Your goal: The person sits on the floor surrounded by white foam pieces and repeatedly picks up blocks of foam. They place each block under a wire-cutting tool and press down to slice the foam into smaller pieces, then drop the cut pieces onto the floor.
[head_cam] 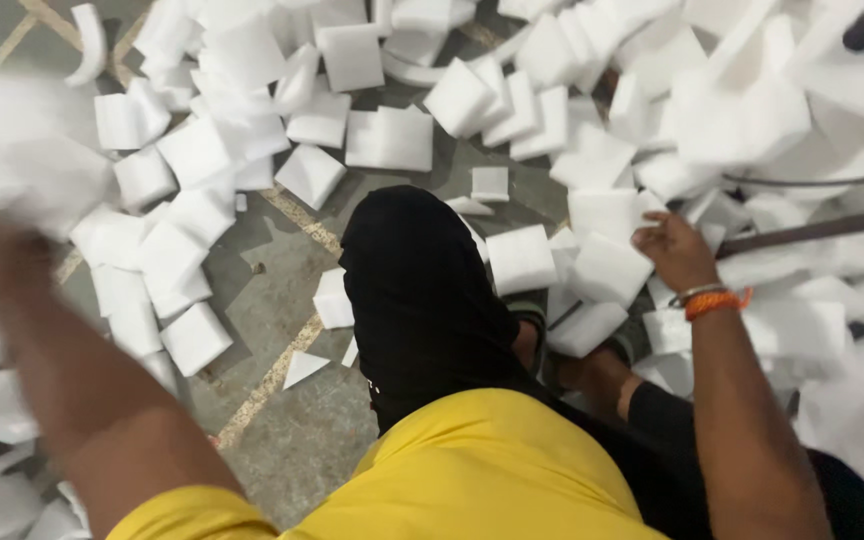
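Right hand (674,250) down, fingers curled on a white foam block (609,268) beside the raised black knee (417,290). Left hand (12,215) blurred with foam, grip unreadable. Scattered all round the knee, most blocks ungathered.

Workshop or factory floor, foam-cutting area.
Bare grey concrete floor (282,300) with painted yellow lines (270,382) is seen, strewn with heaps of white foam blocks (389,137) and offcuts. A dark metal bar (822,228) and a cable (812,183) are laid across the pile at right.
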